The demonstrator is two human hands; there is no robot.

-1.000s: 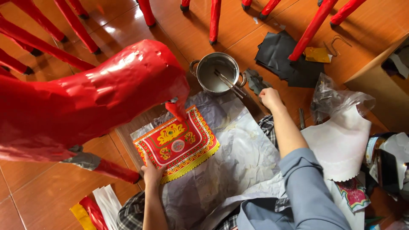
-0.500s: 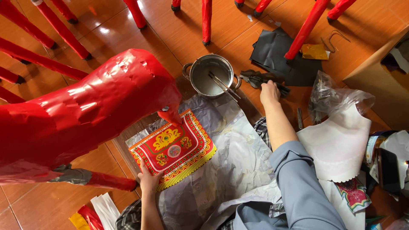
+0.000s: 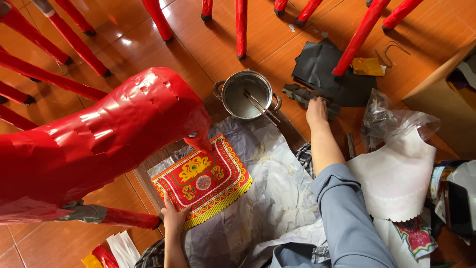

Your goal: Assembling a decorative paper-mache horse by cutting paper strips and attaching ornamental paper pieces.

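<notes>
My left hand [image 3: 173,217] presses on the near edge of a red and yellow patterned paper panel [image 3: 202,180] that lies flat on crumpled grey paper [image 3: 270,198]. My right hand [image 3: 316,110] reaches forward to a dark rag [image 3: 301,94] on the floor, fingers closed over its end. A metal pot [image 3: 246,94] with paste and two sticks in it stands just left of that hand. A large body shape wrapped in glossy red paper [image 3: 94,144] hangs over the panel's left side.
Red paper-wrapped legs [image 3: 241,27] stand on the wooden floor at the back. Black paper sheets [image 3: 325,69], a clear plastic bag [image 3: 396,121], white scalloped paper [image 3: 396,176] and a cardboard box [image 3: 441,94] lie to the right. Coloured paper strips [image 3: 111,250] lie bottom left.
My right hand has moved forward past the pot and onto the dark rag. My left hand stays on the patterned panel. The view has shifted slightly.
</notes>
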